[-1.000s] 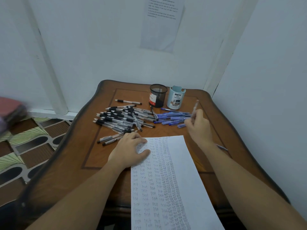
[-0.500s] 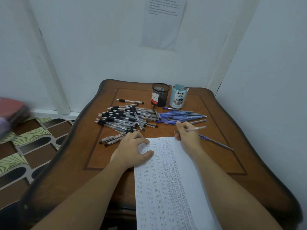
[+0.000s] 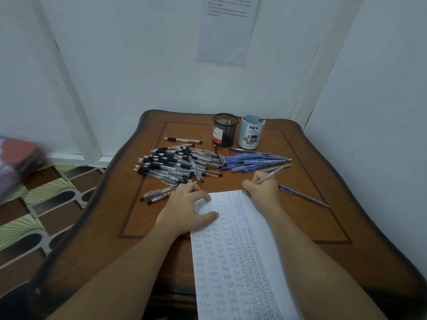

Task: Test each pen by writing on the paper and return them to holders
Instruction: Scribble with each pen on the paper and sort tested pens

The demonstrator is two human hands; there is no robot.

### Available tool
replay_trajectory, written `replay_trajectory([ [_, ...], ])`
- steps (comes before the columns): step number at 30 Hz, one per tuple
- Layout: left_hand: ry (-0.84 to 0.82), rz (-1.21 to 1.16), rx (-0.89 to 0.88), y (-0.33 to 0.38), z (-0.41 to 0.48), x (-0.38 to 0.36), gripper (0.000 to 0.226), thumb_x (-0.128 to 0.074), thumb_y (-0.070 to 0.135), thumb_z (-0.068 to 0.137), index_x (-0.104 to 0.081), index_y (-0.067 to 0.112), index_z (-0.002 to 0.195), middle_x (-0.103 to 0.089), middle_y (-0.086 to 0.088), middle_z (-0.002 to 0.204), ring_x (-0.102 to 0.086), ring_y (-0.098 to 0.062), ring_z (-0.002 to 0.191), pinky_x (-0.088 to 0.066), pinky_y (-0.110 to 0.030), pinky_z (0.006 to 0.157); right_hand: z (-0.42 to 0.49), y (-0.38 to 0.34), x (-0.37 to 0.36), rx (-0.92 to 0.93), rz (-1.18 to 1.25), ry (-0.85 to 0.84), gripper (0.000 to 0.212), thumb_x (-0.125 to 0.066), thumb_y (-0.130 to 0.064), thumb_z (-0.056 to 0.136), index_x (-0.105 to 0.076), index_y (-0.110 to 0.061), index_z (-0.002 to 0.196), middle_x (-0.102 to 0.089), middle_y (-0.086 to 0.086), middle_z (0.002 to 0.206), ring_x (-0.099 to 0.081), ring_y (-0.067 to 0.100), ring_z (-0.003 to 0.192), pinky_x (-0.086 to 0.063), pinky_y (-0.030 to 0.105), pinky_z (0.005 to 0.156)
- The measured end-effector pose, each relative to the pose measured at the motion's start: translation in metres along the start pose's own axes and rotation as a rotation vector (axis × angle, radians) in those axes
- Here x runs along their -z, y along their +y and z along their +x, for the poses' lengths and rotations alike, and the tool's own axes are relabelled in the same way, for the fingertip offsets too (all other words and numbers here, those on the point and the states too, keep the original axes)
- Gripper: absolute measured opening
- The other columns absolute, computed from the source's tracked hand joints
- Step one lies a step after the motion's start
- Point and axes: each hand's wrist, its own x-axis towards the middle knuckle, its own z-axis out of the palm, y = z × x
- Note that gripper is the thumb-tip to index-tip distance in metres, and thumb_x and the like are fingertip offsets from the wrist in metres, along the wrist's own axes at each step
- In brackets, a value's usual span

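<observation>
A white paper (image 3: 235, 262) covered in rows of handwritten "test" lies on the wooden table (image 3: 143, 218). My left hand (image 3: 184, 210) presses flat on the sheet's top left corner. My right hand (image 3: 263, 189) grips a clear pen (image 3: 273, 173) in writing pose, its tip at the paper's top edge. A heap of black pens (image 3: 175, 166) lies left of centre and a heap of blue pens (image 3: 254, 161) right of it. Behind them stand a black mesh holder (image 3: 225, 130) and a light blue holder (image 3: 251, 132).
One blue pen (image 3: 302, 196) lies alone on the table right of my right hand. A few black pens (image 3: 157, 195) sit just left of my left hand. White walls close in behind and on the right. A patterned floor lies to the left.
My right hand carried the pen from above the blue heap down to the paper's top edge and turned it into a writing grip. My left hand stayed on the sheet.
</observation>
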Motion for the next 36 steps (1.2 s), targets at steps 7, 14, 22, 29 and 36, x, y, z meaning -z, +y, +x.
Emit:
replay_trajectory([
  [7,0.006,-0.003,-0.006,0.0007,0.0002,0.0010,0.048,-0.066,0.067,0.078,-0.066,0.038,0.117,-0.047,0.017,0.115,-0.037,-0.004,0.110,-0.035,-0.030,0.093,0.0001,-0.0012,0.0007,0.026,-0.032,-0.027,0.033,-0.069,-0.001,0.084,-0.047,-0.014,0.062,-0.056,0.009,0.063,-0.069,0.034,0.077,-0.058,0.047,0.074],
  [14,0.011,0.003,-0.008,0.0009,0.0008,0.0004,0.046,-0.066,0.065,0.079,-0.065,0.038,0.116,-0.048,0.017,0.115,-0.037,-0.004,0.110,-0.031,-0.028,0.090,-0.0002,-0.0014,-0.0004,0.023,-0.007,-0.037,0.036,-0.069,0.000,0.083,-0.046,-0.016,0.060,-0.057,0.008,0.061,-0.069,0.039,0.081,-0.057,0.047,0.072],
  [22,0.013,0.002,-0.011,0.0000,0.0000,-0.0007,0.045,-0.067,0.065,0.079,-0.066,0.038,0.116,-0.048,0.016,0.115,-0.038,-0.005,0.110,-0.030,-0.028,0.090,0.0004,-0.0008,-0.0014,0.036,-0.034,-0.004,0.035,-0.069,-0.003,0.081,-0.044,-0.017,0.060,-0.058,0.023,0.067,-0.068,0.040,0.081,-0.056,0.048,0.069],
  [29,0.013,0.000,-0.004,0.0012,0.0008,0.0003,0.045,-0.067,0.064,0.079,-0.066,0.038,0.116,-0.048,0.016,0.115,-0.037,-0.004,0.109,-0.029,-0.027,0.090,0.0005,0.0004,0.0000,0.021,-0.032,-0.007,0.037,-0.069,-0.004,0.083,-0.044,-0.017,0.060,-0.057,0.016,0.064,-0.070,0.037,0.081,-0.057,0.052,0.075],
  [36,0.011,-0.001,0.000,0.0013,0.0003,0.0002,0.045,-0.067,0.064,0.079,-0.065,0.038,0.115,-0.047,0.017,0.115,-0.037,-0.003,0.109,-0.029,-0.027,0.089,0.0012,0.0012,-0.0004,0.044,-0.017,-0.016,0.034,-0.068,-0.002,0.083,-0.044,-0.015,0.063,-0.052,0.010,0.062,-0.060,0.025,0.064,-0.057,0.049,0.072],
])
